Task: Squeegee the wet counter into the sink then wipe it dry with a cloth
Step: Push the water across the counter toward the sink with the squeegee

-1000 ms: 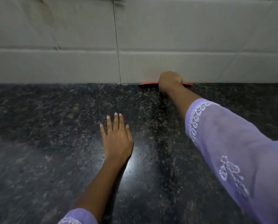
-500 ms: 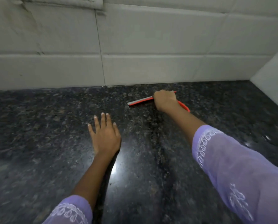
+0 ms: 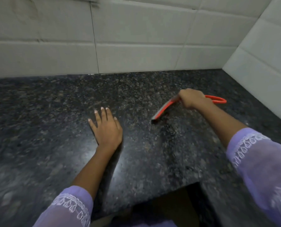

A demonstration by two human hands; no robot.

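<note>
The red squeegee lies out on the dark speckled granite counter, right of centre and well forward of the back wall, its blade running diagonally from the lower left up to the right. The blade's lower end sits down at the stone; whether the whole edge touches cannot be told through the motion blur. Its looped red handle sticks out to the right beyond the right hand, whose fingers are clenched around the squeegee where blade meets handle. A darker, glossier streak of counter runs from just below the blade toward the near edge. The left hand rests palm down on the counter to the left of the blade, well apart from it, fingers released and spread flat, holding nothing. Both forearms come out of pale purple sleeves with white embroidered cuffs. White wall tiles rise behind the counter and turn a corner at the right. At the bottom, the counter's front edge steps inward around a dark recess.
</note>
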